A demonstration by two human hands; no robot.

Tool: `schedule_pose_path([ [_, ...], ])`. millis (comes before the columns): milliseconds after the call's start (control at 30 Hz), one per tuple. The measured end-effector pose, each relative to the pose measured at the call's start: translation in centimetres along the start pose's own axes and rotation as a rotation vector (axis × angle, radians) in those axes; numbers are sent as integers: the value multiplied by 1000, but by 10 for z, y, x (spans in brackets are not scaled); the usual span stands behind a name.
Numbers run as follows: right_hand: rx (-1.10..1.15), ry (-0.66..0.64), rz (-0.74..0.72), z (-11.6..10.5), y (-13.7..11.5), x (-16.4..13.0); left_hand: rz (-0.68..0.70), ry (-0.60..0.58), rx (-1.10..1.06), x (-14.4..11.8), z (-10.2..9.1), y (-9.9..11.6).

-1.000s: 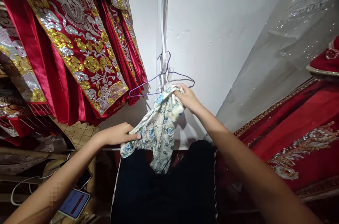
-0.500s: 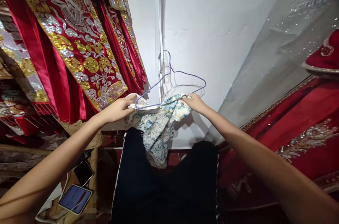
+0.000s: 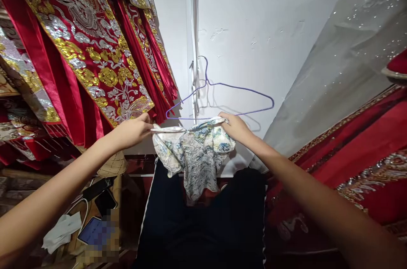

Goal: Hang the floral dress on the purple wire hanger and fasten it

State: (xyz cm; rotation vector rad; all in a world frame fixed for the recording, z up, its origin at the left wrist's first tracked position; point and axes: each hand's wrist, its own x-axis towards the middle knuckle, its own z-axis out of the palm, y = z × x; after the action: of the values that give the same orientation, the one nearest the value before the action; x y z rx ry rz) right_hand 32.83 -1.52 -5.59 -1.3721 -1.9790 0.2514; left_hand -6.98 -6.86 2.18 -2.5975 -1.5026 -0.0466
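Note:
A garment with a white, blue and yellow floral print (image 3: 202, 159) is stretched between my hands, its body hanging down over my lap. Pinched in my left hand (image 3: 135, 131) is the top left edge of the cloth. My right hand (image 3: 235, 128) has its fingers closed on the top right edge. Just above and behind the cloth is a purple wire hanger (image 3: 240, 87), its hook by a white vertical strip on the wall. The hanger's lower bar passes close to my right hand; I cannot tell whether they touch.
Red embroidered costumes with gold and silver sequins (image 3: 95, 48) hang at left. Red beaded fabric (image 3: 375, 167) lies at right below a sheer glittery cover (image 3: 337, 57). A lit phone (image 3: 92, 231), a dark phone (image 3: 106, 202) and a tissue (image 3: 63, 231) lie at lower left.
The hanger's left end has come out of the garment's left side and now stands above it. The hanger has turned to face me more broadly. The garment is spread wider.

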Motion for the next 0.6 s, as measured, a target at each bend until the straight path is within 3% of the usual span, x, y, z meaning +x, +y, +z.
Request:
schedule_pose_path([
  [133, 12, -49, -54, 1, -10, -10, -213, 122, 151, -4, -6, 5],
  [367, 64, -30, -86, -11, -13, -21, -317, -82, 74, 31, 6, 9],
  [433, 73, -23, -79, -15, -15, -23, -341, -91, 75, 41, 9, 11],
  [600, 140, -35, -76, -17, -25, -27, -287, 209, 67, 68, 4, 14],
])
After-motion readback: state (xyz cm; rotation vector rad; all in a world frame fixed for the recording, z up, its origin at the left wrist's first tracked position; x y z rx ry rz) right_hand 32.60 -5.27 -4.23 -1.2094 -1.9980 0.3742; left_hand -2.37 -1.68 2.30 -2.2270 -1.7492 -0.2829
